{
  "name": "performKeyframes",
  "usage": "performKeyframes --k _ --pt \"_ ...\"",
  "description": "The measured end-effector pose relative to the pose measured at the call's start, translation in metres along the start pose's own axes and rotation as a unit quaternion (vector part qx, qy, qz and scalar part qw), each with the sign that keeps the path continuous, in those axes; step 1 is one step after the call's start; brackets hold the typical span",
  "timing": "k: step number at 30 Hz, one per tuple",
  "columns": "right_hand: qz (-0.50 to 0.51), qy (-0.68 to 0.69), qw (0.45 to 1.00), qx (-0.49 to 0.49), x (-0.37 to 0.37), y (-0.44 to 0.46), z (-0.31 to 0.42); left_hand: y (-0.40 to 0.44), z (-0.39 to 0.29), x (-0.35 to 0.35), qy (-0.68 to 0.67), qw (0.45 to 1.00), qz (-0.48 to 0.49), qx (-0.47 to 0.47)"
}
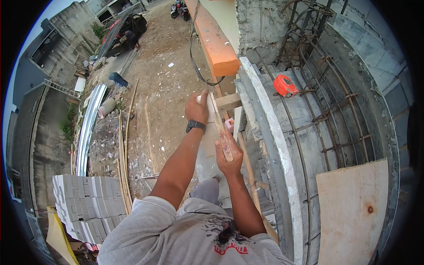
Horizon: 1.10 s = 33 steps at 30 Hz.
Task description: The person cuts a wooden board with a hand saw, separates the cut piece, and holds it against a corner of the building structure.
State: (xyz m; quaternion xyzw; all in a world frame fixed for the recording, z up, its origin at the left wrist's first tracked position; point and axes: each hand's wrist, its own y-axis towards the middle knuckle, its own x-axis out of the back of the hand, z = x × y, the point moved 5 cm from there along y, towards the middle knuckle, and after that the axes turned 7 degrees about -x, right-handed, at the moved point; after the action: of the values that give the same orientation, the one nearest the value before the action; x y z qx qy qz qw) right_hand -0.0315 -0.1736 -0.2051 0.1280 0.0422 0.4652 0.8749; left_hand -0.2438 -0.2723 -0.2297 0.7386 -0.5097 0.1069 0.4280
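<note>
My right hand [230, 160] is closed round the near end of a long, narrow wooden stick [219, 126] with reddish-brown stains. The stick points away from me, and its far end lies beside my left hand [196, 108]. Wearing a dark wristwatch [195, 126], my left hand is curled with its fingers closed against something pale; fingers hide most of it, so I cannot tell what it is. A pink object [229, 124] shows just right of the stick. Beyond that, a short wooden beam [228, 102] juts from the concrete edge.
On the concrete at right lies a red tape measure [285, 85], near tied rebar [333, 75] and a plywood sheet [353, 212]. An orange beam [216, 44] with a hanging black cable [192, 48] is ahead. Stacked grey blocks [88, 198] stand below left. A person [131, 39] is far off.
</note>
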Motion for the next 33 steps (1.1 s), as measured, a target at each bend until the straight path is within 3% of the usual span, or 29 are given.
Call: performKeyframes --k 4,9,12,16,18,22,23,26,27,30,33 --pt "-0.009 -0.029 0.999 0.029 0.056 -0.098 -0.001 -0.001 -0.005 0.001 -0.002 0.998 0.036 0.046" --pt "-0.026 0.014 0.999 0.014 0.021 -0.026 -0.006 0.0 -0.001 -0.002 0.02 1.0 0.006 -0.003" --pt "0.008 0.006 1.0 0.011 -0.001 0.007 0.004 -0.001 -0.002 -0.001 0.009 1.0 -0.006 0.021" --pt "-0.008 -0.021 1.0 0.015 0.053 -0.091 0.003 -0.003 -0.002 -0.004 0.036 0.998 -0.055 0.013" --pt "0.012 -0.025 1.0 0.012 0.065 -0.104 0.003 -0.004 0.002 -0.005 0.035 0.998 -0.008 0.046" --pt "0.007 -0.03 0.999 0.037 0.01 -0.022 0.001 -0.001 -0.008 0.003 0.039 0.999 0.0 0.028" --pt "0.016 -0.056 0.997 0.05 -0.007 0.002 0.003 0.004 0.004 -0.006 0.048 0.997 0.047 0.042" --pt "-0.012 0.006 0.998 0.055 -0.007 0.013 0.002 -0.002 -0.008 0.003 0.009 0.999 -0.005 0.043" --pt "0.021 -0.018 1.0 0.011 0.01 -0.008 0.002 -0.002 -0.006 0.001 -0.007 0.995 0.02 0.095" --pt "0.03 -0.053 0.998 0.002 0.065 -0.091 0.01 -0.001 0.004 -0.008 0.011 0.997 -0.004 0.075" --pt "0.029 -0.055 0.998 0.016 0.065 -0.092 0.014 0.004 -0.006 0.0 0.006 0.996 0.052 0.074"
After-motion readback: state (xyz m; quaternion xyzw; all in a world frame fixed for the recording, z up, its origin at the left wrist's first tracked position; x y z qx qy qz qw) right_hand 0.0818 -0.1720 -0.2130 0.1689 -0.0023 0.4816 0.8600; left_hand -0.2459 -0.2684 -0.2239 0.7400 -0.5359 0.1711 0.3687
